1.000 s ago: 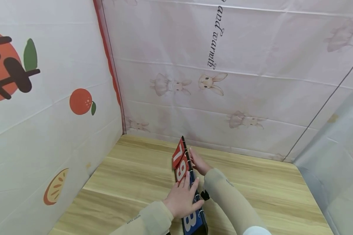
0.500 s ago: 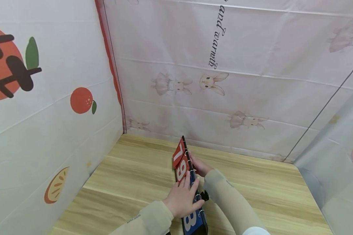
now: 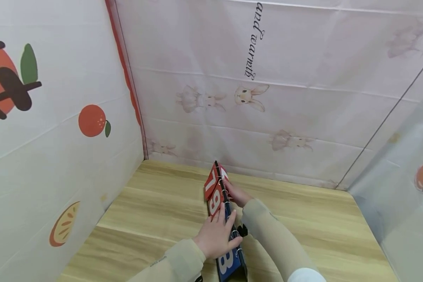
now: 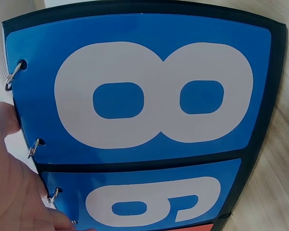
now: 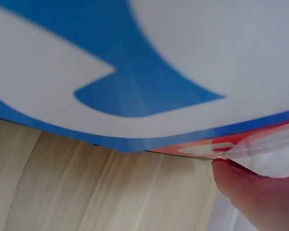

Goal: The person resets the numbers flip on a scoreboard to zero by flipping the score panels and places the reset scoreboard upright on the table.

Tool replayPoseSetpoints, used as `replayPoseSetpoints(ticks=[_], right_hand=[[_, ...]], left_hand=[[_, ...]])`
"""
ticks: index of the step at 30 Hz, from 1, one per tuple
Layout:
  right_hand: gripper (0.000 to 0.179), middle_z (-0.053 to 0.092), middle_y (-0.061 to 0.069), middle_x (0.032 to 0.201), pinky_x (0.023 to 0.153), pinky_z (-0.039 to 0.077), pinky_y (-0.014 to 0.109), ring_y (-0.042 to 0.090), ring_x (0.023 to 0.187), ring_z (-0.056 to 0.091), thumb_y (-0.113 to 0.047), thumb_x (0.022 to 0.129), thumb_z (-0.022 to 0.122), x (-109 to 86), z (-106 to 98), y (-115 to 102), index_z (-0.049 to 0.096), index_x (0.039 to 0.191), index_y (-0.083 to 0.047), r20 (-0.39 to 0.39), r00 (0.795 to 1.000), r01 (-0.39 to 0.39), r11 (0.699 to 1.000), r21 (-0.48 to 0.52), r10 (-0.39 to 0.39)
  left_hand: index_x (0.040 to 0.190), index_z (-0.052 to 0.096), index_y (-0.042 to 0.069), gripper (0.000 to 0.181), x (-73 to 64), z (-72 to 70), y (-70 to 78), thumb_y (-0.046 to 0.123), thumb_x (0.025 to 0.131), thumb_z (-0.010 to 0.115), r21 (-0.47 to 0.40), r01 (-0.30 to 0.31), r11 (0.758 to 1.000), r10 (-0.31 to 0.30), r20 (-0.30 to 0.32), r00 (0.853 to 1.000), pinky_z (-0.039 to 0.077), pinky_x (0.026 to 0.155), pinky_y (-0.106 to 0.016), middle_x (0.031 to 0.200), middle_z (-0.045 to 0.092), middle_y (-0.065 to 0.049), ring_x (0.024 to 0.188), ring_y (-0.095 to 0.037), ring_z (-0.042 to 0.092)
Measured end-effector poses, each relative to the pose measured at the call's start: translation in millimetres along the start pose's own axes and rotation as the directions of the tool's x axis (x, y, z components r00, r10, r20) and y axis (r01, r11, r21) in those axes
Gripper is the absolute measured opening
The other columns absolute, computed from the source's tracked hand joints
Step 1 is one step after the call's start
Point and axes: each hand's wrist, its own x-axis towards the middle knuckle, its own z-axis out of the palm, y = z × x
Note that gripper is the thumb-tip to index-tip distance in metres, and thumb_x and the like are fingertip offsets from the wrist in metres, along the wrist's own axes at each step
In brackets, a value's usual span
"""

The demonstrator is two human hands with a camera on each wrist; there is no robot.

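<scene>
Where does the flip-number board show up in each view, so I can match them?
Head: flip-number board at bottom centre, left hand on it.
Left wrist: it fills most of the picture, blue 8 card uppermost.
Right wrist: it spans the top, mostly blue, with red at right.
Shared landmark: wood-grain tabletop, visible in all three.

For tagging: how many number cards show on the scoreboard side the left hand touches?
4: a red card farthest away, another red card beside it, a blue card the left hand partly hides in the head view, a blue 8 nearest. More may lie underneath.
</scene>
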Motion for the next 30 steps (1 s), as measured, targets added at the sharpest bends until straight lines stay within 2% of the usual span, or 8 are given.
replayPoseSetpoints(ticks=[6,12,18,20,23,24,27,30], right_hand=[[0.071,0.041,0.026,0.133,0.096,0.037,0.053,0.038,0.112,0.049,-0.043,0.096,0.047,-5.7,-3,-7,0.019,0.143,0.002,-0.209,0.976,-0.045,0.995,0.092,0.063],[0.076,0.034,0.028,0.138,0.099,0.036,0.046,0.038,0.118,0.048,-0.020,0.091,0.061,-2.5,-12,-19,0.013,0.145,0.004,-0.340,0.940,0.109,0.954,0.279,-0.007],[0.066,0.040,0.022,0.134,0.095,0.041,0.042,0.032,0.117,0.048,-0.007,0.088,0.064,-3.3,-20,-24,0.026,0.141,0.001,-0.474,0.877,0.211,0.945,0.250,-0.071],[0.074,0.036,0.021,0.139,0.095,0.042,0.042,0.032,0.120,0.045,-0.008,0.087,0.065,-4.4,-20,-26,0.019,0.145,-0.002,-0.513,0.856,0.215,0.946,0.241,-0.064],[0.092,0.017,0.019,0.150,0.099,0.038,0.042,0.031,0.124,0.043,-0.014,0.086,0.067,-6.9,-18,-28,0.001,0.150,-0.010,-0.541,0.840,0.201,0.948,0.246,-0.038],[0.092,0.014,0.019,0.151,0.099,0.037,0.042,0.031,0.124,0.044,-0.014,0.086,0.067,-6.3,-18,-28,0.000,0.149,-0.010,-0.546,0.837,0.220,0.939,0.266,-0.042],[0.081,0.027,0.020,0.146,0.099,0.038,0.041,0.029,0.117,0.050,-0.017,0.086,0.067,3.3,-22,-19,0.013,0.145,-0.007,-0.520,0.848,0.329,0.868,0.372,-0.099],[0.053,0.050,0.019,0.126,0.098,0.039,0.043,0.027,0.110,0.055,-0.018,0.089,0.064,4.5,-20,-21,0.035,0.130,-0.001,-0.437,0.890,0.342,0.823,0.454,-0.129]], left_hand=[[0.151,0.017,0.016,0.079,1.5,1.2,2.2,0.067,0.091,0.024,0.000,-0.001,1.000,0.001,0.004,1.000,0.032,0.100,-0.052,0.151,0.014,-0.024,0.134,-0.034,0.028],[0.150,0.018,0.015,0.079,4.8,0.6,1.5,0.066,0.091,0.027,0.008,-0.004,1.000,0.004,-0.016,1.000,0.034,0.099,-0.052,0.150,0.016,-0.025,0.132,-0.036,0.031],[0.151,0.017,0.015,0.080,7.0,3.0,1.6,0.067,0.091,0.026,-0.007,0.000,1.000,0.000,-0.006,1.000,0.032,0.100,-0.053,0.150,0.015,-0.025,0.133,-0.036,0.030],[0.151,0.016,0.015,0.080,6.6,3.7,0.8,0.067,0.090,0.026,-0.012,0.003,1.000,-0.003,0.000,1.000,0.032,0.100,-0.053,0.151,0.014,-0.025,0.133,-0.036,0.029],[0.151,0.015,0.015,0.080,6.2,4.0,0.2,0.067,0.090,0.025,-0.013,0.006,1.000,-0.006,0.005,1.000,0.031,0.101,-0.053,0.151,0.014,-0.025,0.134,-0.036,0.028],[0.151,0.015,0.015,0.080,6.4,4.2,0.1,0.067,0.091,0.026,-0.011,0.005,1.000,-0.005,0.005,1.000,0.031,0.101,-0.053,0.151,0.014,-0.025,0.134,-0.036,0.028],[0.151,0.015,0.015,0.080,7.1,4.0,0.4,0.067,0.091,0.026,-0.007,0.000,1.000,0.000,-0.002,1.000,0.031,0.101,-0.053,0.151,0.014,-0.025,0.134,-0.035,0.028],[0.151,0.014,0.015,0.080,7.7,3.7,0.8,0.067,0.091,0.026,-0.012,-0.002,1.000,0.002,0.002,1.000,0.030,0.101,-0.053,0.151,0.013,-0.025,0.134,-0.036,0.028]])
